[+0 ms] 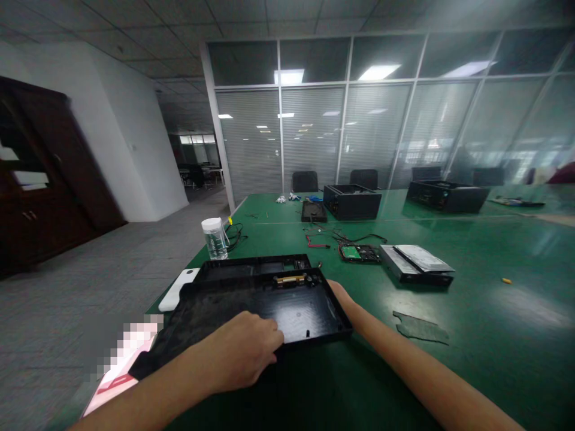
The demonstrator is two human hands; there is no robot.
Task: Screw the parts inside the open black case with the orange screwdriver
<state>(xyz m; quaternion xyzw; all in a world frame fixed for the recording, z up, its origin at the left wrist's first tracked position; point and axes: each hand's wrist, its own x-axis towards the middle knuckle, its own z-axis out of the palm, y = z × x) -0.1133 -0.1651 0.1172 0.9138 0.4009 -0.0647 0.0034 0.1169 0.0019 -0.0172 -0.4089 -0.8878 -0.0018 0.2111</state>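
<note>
A shallow black plastic casing (233, 308) with raised rims lies tilted in front of me, with a brass-coloured part along its far inner edge. My left hand (247, 347) is closed over its near rim, fingers curled round the edge. At its right side is my right hand (338, 292), holding the far right corner; most of those fingers are hidden behind the rim. Another black casing (251, 263) lies just behind the first and is partly covered by it.
A white panel (177, 290) and a clear bottle (215, 239) stand left. Beyond are loose cables (318, 244), a green circuit board (353, 252), and a flat drive-like box (415, 266). A dark thin sheet (420, 329) lies right. Black computer cases (353, 203) stand farther back.
</note>
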